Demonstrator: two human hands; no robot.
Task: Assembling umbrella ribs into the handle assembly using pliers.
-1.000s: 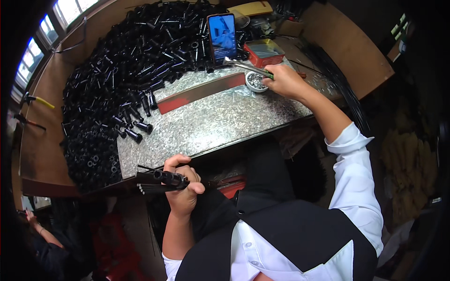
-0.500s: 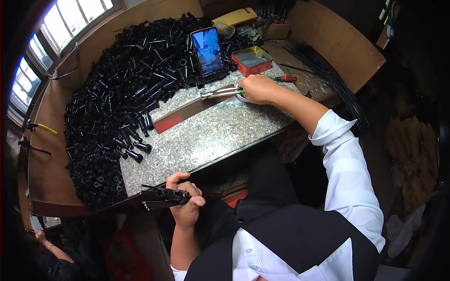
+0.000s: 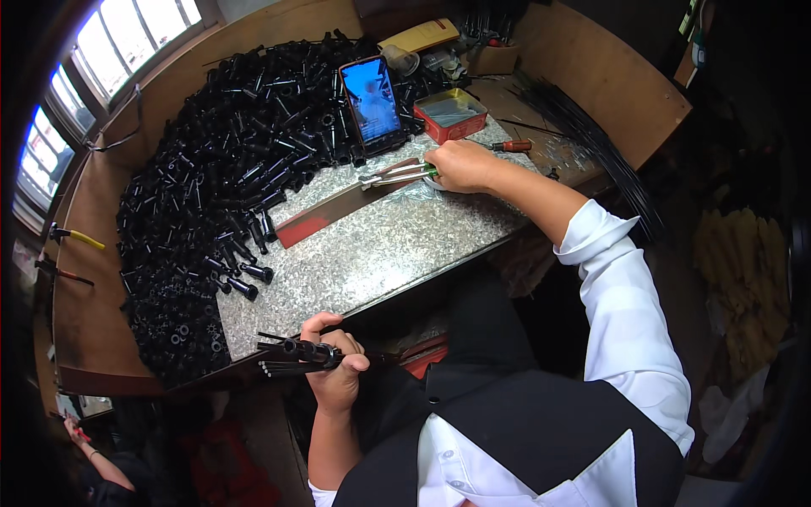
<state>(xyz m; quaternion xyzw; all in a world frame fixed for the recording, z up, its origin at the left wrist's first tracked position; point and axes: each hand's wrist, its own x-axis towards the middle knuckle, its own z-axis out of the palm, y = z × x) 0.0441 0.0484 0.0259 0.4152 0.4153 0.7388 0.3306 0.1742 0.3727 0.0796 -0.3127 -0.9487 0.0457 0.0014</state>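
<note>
My left hand (image 3: 335,365), near the front edge of the bench, is closed around a black ribbed tubular part (image 3: 309,351) and several thin black rods (image 3: 283,368), whose ends stick out to the left. Over the speckled slab (image 3: 346,245), my right hand (image 3: 462,166) grips silver pliers (image 3: 397,175) with a bit of green at the handles. The jaws point left and lie over a long flat bar (image 3: 325,211) with a red end. Whether the pliers touch the bar I cannot tell.
A large heap of black tubular parts (image 3: 228,160) covers the bench's left and back. Behind my right hand are a lit phone (image 3: 370,101), a red tin (image 3: 456,127) and a red-handled screwdriver (image 3: 513,146). Long black rods (image 3: 591,139) lie at right. Another person's hand (image 3: 74,431) shows at lower left.
The pliers' handles look spread a little wider than before. My left hand keeps its hold on the tubular part and rods. The view has shifted slightly.
</note>
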